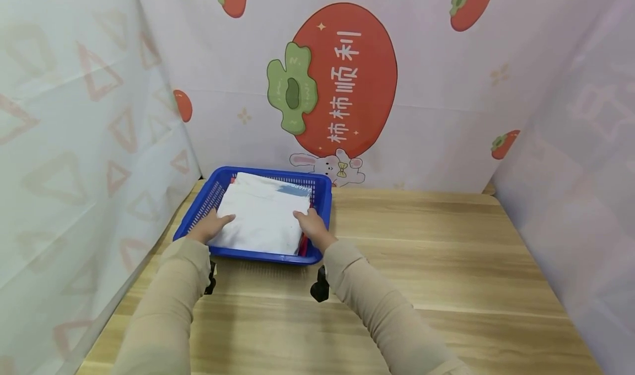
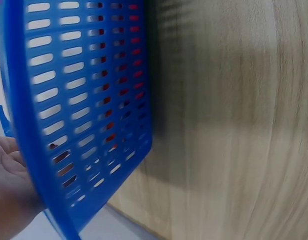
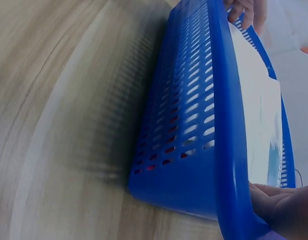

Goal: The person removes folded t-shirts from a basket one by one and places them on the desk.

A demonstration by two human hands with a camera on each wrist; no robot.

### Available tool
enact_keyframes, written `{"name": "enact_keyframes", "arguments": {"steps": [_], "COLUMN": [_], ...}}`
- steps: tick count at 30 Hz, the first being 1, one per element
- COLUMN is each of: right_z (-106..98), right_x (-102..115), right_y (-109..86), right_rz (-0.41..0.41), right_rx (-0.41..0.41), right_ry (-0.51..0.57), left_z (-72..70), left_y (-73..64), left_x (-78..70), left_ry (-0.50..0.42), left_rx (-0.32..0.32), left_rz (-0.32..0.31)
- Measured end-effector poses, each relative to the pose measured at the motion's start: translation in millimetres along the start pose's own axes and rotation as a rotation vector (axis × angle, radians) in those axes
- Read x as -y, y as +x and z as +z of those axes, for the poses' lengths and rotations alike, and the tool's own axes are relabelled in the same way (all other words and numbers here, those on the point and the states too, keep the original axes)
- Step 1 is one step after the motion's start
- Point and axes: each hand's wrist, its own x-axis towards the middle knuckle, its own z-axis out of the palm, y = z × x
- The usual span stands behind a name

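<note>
A blue plastic basket point(image 1: 268, 257) with slotted sides stands on the table. In it lies a folded white T-shirt point(image 1: 263, 215) with a blue patch and "HAPPY" lettering at its far edge. Red cloth point(image 1: 303, 246) shows beneath it on the right. My left hand point(image 1: 209, 226) holds the shirt's left side, thumb on top, fingers down inside the basket. On the opposite side my right hand point(image 1: 313, 226) grips the shirt the same way. Most of the fingers are hidden in the head view; the right wrist view shows the right hand's fingers point(image 3: 266, 192) against the cloth.
The wood-grain table point(image 1: 421, 264) extends to the right of the basket and in front of it. Behind stands a cloth backdrop point(image 1: 431, 132) printed with persimmons. A patterned curtain point(image 1: 89, 143) hangs along the left, and another point(image 1: 570, 160) along the right.
</note>
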Motion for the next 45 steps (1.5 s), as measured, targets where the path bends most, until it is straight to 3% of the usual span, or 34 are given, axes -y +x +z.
{"name": "enact_keyframes", "arguments": {"steps": [7, 15, 19, 23, 27, 30, 33, 35, 37, 45], "right_z": [8, 18, 17, 16, 16, 16, 15, 15, 15, 15], "right_x": [-3, -13, -14, -13, -15, -16, -18, -18, -19, -20], "right_y": [6.5, 13.3, 12.3, 13.6, 15.8, 17.4, 19.6, 20.6, 20.7, 20.3], "right_rz": [0.074, 0.101, 0.1, 0.065, 0.047, 0.054, 0.057, 0.059, 0.055, 0.068], "right_rx": [0.0, 0.011, 0.05, 0.068, 0.055, 0.055, 0.085, 0.114, 0.145, 0.213], "right_ry": [0.116, 0.225, 0.255, 0.379, 0.484, 0.52, 0.529, 0.525, 0.505, 0.383], "left_z": [5.6, 9.9, 14.3, 18.0, 21.3, 25.7, 26.1, 25.1, 21.9, 23.3], "left_y": [4.6, 7.0, 7.9, 6.7, 7.8, 11.6, 13.1, 13.1, 11.6, 18.6], "left_x": [4.7, 6.2, 8.8, 11.4, 13.1, 16.8, 16.2, 14.7, 11.2, 14.0], "left_ry": [-0.032, -0.134, -0.158, -0.12, -0.116, -0.146, -0.156, -0.154, -0.135, -0.17], "left_rx": [-0.04, -0.098, -0.203, -0.316, -0.369, -0.385, -0.321, -0.275, -0.213, -0.164], "left_rz": [0.012, -0.059, -0.025, 0.004, 0.034, 0.119, 0.179, 0.182, 0.154, 0.09]}}
